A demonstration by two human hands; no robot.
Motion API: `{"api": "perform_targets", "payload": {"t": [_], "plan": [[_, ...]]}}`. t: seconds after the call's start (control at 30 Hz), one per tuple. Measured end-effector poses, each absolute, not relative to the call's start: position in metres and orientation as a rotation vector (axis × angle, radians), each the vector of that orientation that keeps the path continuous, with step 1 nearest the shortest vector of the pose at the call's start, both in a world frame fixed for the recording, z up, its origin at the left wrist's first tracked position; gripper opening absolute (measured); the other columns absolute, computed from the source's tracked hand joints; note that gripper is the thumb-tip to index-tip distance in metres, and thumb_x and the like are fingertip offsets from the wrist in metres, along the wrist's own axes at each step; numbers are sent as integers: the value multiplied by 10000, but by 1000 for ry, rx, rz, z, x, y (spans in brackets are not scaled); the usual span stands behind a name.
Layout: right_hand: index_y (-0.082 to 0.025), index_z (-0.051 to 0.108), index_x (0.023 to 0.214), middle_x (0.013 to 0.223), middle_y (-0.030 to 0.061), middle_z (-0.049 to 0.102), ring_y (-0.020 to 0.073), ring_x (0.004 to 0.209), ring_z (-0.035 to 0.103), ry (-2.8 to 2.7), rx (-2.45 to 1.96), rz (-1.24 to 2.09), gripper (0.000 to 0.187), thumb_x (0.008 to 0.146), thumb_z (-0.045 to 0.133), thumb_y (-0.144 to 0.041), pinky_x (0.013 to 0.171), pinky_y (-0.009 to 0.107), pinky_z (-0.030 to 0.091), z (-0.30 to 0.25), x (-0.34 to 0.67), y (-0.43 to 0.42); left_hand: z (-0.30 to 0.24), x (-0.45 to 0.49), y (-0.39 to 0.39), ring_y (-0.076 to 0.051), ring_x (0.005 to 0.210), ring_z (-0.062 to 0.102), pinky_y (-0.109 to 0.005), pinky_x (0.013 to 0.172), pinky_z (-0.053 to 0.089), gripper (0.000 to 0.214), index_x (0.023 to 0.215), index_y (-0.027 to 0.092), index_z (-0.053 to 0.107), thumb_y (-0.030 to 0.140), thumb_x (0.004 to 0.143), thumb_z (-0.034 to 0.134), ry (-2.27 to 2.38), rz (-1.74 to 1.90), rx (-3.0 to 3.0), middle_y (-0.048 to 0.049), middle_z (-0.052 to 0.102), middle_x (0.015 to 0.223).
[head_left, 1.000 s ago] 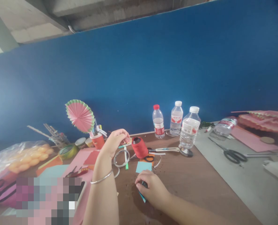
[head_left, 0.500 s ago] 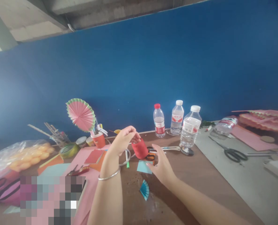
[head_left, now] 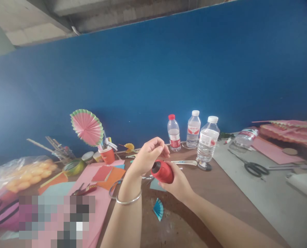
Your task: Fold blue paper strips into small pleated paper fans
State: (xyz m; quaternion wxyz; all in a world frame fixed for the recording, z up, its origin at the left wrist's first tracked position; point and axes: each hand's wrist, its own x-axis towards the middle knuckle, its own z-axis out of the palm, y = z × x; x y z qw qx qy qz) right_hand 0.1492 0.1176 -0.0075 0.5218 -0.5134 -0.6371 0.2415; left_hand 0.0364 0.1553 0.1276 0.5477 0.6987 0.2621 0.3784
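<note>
A red spool of thread (head_left: 165, 173), with a dark core showing at its left end, lies tilted in my right hand (head_left: 178, 182), whose fingers wrap round its right side. My left hand (head_left: 153, 153) is just above and left of the spool, its fingers curled together; what they pinch, if anything, is too small to see. A silver bangle (head_left: 129, 200) circles my left wrist. Under the spool, light blue paper (head_left: 157, 185) shows in part. Nearer to me a small folded blue paper fan (head_left: 158, 209) rests on the brown table (head_left: 184, 227).
Bottles (head_left: 206, 139) stand by the blue wall, with a utility knife (head_left: 185, 162) before them. Black scissors (head_left: 255, 168) lie on the grey surface at right. At left are a red cup (head_left: 108, 155) with a pink pleated fan (head_left: 86, 127), pliers (head_left: 84, 189) and coloured papers (head_left: 112, 177).
My right hand has closed round the red spool, which has turned so its dark core faces left and come slightly nearer. My left hand has moved right, staying above it.
</note>
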Motion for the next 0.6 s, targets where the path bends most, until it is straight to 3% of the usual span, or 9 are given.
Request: {"api": "perform_targets", "payload": {"t": [0.33,0.6], "plan": [[-213,454,1145,1096,87,512,263,1005,484,-1580,-1275,226,646,549,701,-238,873,404,389,-7,152,117,134,36,154,-99,662,549,-232,650,442,56,717,179,461,182,759,425,751,986,1666,4,573,725],[-216,457,1139,1086,73,513,240,997,489,-1542,-1259,269,626,561,697,-223,880,374,392,-3,152,115,129,27,163,-74,610,507,-205,620,431,76,704,174,480,208,765,451,845,1126,1625,30,510,660]]}}
